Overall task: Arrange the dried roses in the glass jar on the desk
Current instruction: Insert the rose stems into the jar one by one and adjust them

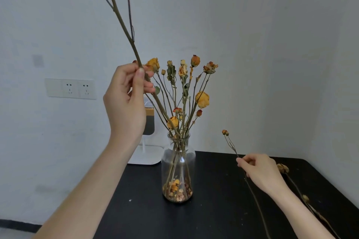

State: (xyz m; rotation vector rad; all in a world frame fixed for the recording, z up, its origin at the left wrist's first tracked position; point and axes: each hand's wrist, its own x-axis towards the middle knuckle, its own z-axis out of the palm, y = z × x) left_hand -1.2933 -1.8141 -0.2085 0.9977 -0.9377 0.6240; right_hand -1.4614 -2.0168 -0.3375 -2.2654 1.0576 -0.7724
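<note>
At the far left you have one wall plate [71,88] with two sockets, well away from the worktop [213,213].

Your left hand [128,99] is raised above the worktop's back left corner, thumb and fingertips pinched on one long branched stem [124,25]. That stem rises up and left out of view, and its lower end slants down into the mouth of the glass jar [178,170]. Behind your wrist stands one white stand [144,158], at the worktop's back edge.

The single jar sits upright near the back edge, left of the middle. It holds one bunch of dried roses [202,99], roughly a dozen orange and yellow heads fanned out above the rim, with a layer of loose petals [177,190] on its bottom.

Your right hand [260,172] is over the right half of the worktop, well apart from the jar, fingertips pinching one thin stem topped by one small bud [225,132].

Along the right edge lie loose stems with two dried heads [282,168] showing.
</note>
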